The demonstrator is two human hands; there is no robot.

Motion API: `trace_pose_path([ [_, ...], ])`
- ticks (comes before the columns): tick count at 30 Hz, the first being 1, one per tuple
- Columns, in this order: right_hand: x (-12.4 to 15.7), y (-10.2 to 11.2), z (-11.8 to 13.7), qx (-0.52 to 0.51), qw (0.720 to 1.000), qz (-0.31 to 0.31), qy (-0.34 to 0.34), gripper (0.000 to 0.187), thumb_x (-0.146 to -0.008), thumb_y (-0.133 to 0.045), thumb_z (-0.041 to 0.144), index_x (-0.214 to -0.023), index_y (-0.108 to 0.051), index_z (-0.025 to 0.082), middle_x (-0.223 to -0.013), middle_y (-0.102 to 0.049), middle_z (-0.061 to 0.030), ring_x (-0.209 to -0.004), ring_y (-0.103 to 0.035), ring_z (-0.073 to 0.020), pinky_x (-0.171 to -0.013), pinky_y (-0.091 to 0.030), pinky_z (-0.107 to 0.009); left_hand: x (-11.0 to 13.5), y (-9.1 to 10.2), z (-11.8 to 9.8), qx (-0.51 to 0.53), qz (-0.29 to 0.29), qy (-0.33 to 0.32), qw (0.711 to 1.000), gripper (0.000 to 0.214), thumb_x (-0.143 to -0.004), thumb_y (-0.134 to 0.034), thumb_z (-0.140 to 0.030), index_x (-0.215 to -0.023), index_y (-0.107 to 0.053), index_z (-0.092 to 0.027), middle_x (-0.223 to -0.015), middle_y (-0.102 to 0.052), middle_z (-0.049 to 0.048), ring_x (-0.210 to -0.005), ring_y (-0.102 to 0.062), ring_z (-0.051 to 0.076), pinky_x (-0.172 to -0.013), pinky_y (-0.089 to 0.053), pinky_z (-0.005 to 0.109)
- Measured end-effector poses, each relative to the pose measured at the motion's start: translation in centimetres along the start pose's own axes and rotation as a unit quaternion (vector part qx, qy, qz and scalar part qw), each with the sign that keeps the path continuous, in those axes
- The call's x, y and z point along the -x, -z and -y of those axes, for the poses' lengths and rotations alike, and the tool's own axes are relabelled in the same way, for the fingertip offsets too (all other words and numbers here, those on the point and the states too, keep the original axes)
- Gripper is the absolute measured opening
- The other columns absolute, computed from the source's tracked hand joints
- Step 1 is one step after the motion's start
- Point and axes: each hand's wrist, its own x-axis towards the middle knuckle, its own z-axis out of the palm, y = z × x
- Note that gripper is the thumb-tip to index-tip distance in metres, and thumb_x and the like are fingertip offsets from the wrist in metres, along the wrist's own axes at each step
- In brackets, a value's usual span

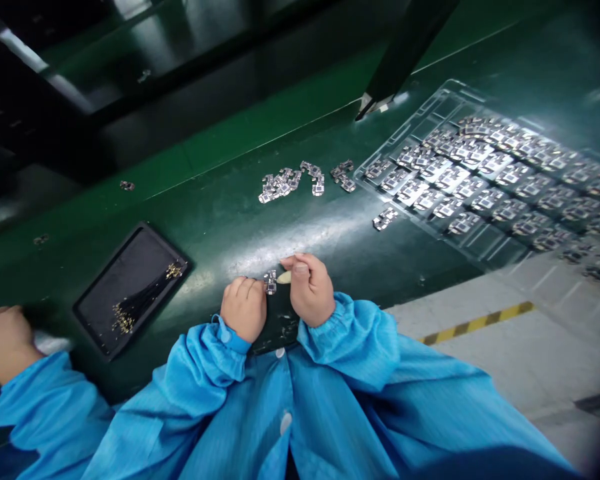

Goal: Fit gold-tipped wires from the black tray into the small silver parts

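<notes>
Near the table's front edge, my left hand (243,308) is closed, gripping a small silvery circuit board (271,283) at its fingertips. My right hand (312,288) is curled, and a pale yellow pointed piece (284,277) sticks out from under its thumb. The tip of that piece comes up to the right side of the board; whether they touch I cannot tell. My fingers hide the rest of both things.
Left of me lies a black tray (93,293) with thin black gold-ended wires (153,293). Loose boards (281,183) lie ahead. A clear plastic tray (473,250) on the right carries rows of boards. A dark post (400,60) stands behind. At far left is a co-worker's hand (7,343).
</notes>
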Motion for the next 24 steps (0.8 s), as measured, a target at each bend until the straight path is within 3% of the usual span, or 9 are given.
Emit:
trace_pose_path([
  [18,0.2,0.0,-0.2,0.047,0.998,0.014,0.036,0.019,-0.083,-0.036,0.030,-0.095,-0.049,0.022,-0.083,-0.067,-0.0033,-0.084,-0.061,-0.0151,-0.081,-0.046,-0.034,-0.1,0.0,-0.2,-0.024,0.006,0.003,1.000,0.016,-0.082,-0.041,-0.020,-0.078,-0.056,-0.017,-0.072,-0.060,0.0051,-0.076,-0.051,0.019,-0.065,-0.037,0.032],
  [21,-0.2,0.2,0.3,0.090,0.994,0.044,0.041,0.023,-0.084,-0.033,0.032,-0.091,-0.052,0.022,-0.084,-0.067,-0.0043,-0.083,-0.060,-0.0151,-0.079,-0.046,-0.032,-0.1,-0.1,-0.1,-0.027,0.006,0.002,1.000,0.016,-0.081,-0.041,-0.020,-0.077,-0.056,-0.018,-0.073,-0.060,0.0051,-0.076,-0.051,0.019,-0.065,-0.037,0.031],
  [24,-0.9,0.2,1.4,0.146,0.977,0.126,0.089,0.029,-0.085,-0.030,0.031,-0.083,-0.057,0.020,-0.081,-0.067,-0.0055,-0.079,-0.060,-0.0146,-0.076,-0.046,-0.028,0.0,-0.3,0.2,-0.022,0.006,-0.006,1.000,0.017,-0.081,-0.040,-0.019,-0.078,-0.056,-0.017,-0.074,-0.059,0.0061,-0.077,-0.051,0.019,-0.065,-0.038,0.032],
])
